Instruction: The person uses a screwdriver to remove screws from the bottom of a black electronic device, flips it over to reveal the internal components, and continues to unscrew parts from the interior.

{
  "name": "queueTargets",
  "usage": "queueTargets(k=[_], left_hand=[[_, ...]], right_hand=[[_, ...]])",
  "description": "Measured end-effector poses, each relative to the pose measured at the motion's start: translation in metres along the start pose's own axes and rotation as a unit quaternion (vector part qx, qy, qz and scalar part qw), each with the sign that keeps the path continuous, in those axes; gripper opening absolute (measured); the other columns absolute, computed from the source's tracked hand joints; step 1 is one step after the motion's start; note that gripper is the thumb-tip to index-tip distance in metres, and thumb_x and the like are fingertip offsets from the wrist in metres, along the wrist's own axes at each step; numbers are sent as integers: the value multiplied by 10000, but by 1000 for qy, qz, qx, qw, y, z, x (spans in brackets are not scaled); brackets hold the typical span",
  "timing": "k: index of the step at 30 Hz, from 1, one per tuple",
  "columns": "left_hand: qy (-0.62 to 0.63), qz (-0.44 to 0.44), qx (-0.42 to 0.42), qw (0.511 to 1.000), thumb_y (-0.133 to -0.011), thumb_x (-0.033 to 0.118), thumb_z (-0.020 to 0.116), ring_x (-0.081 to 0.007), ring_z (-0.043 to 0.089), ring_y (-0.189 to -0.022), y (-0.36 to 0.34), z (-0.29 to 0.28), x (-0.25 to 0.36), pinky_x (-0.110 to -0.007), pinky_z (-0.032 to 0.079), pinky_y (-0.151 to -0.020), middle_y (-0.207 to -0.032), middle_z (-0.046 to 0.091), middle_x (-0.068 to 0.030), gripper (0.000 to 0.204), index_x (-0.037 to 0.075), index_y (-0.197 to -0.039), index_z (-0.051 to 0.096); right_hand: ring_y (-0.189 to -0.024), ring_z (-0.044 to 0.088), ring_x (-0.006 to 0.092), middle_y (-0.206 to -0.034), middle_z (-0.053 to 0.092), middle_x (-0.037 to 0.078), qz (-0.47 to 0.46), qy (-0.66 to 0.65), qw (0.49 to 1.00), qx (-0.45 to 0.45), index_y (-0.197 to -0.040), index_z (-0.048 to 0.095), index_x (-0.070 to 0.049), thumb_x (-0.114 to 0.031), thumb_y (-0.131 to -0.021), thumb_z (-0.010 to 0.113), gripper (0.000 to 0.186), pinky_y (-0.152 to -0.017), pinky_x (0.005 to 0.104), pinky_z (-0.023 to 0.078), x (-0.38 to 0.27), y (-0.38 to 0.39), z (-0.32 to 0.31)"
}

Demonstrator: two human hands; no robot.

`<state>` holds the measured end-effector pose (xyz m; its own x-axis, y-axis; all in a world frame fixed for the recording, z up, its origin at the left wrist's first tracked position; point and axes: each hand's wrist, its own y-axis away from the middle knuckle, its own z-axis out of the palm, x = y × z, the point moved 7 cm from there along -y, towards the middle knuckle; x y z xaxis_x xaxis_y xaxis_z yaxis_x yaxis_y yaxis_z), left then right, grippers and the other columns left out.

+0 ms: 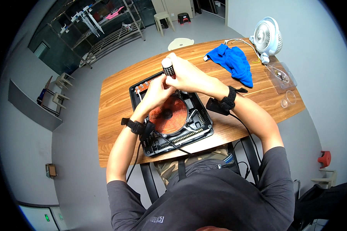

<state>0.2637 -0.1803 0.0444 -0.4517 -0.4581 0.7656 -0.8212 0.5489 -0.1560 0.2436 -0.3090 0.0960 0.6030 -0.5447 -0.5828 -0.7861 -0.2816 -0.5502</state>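
As the right hand (186,74) clamps the tool (168,68), the left hand (155,93) — hold unclear — probably steadies it over the cooker (177,121).

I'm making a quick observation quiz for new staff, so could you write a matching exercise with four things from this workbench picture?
Things:
1. Round coil
2. Cloth
3. Fan
4. Tool with a dotted handle

Descriptions:
A. Gripped in the right hand
B. White, by the far right corner of the table
C. Copper-coloured, inside the open black casing
D. Blue and crumpled

Right pairs: 1-C, 2-D, 3-B, 4-A
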Motion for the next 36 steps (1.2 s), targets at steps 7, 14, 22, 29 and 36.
queueTargets(k=[7,14,22,29,36], left_hand=[[34,20,12,999,-908,105,765,-119,671,-940,0,-1,-3,-304,560,-852,-1047,731,-76,287,-40,-1128,651],[-128,71,-54,988,-845,98,777,-265,730,-864,2,6,-2,-374,582,-819,-996,754,-145,282,-9,-1100,722],[-280,70,-107,951,-835,132,767,-337,741,-910,-4,35,-5,-425,579,-861,-952,765,-175,188,13,-981,780],[-291,67,-79,951,-851,143,733,-347,735,-857,-7,42,-4,-443,581,-820,-849,748,-163,136,22,-900,769],[-283,77,-75,953,-795,109,717,-365,721,-786,-12,43,-13,-445,576,-728,-799,718,-191,114,-1,-824,716]], right_hand=[[-887,655,411,-953,631,219,-35,-26,999,14,-1061,505,-1,-124,-862,742,333,-782,448,533,-10,-3,-6],[-850,673,403,-920,647,218,-36,-6,999,39,-1046,501,7,-138,-867,756,343,-744,449,540,-15,-2,-17],[-969,640,478,-988,635,271,22,-16,1000,-8,-1056,473,16,-163,-849,741,383,-822,515,523,-3,4,-21],[-835,714,342,-899,693,182,-3,-1,1000,21,-1048,533,0,-128,-874,756,311,-760,419,562,-1,8,-24],[-828,710,305,-912,688,177,8,-20,1000,19,-1110,529,-6,-138,-878,769,359,-756,397,560,-8,11,-27]])
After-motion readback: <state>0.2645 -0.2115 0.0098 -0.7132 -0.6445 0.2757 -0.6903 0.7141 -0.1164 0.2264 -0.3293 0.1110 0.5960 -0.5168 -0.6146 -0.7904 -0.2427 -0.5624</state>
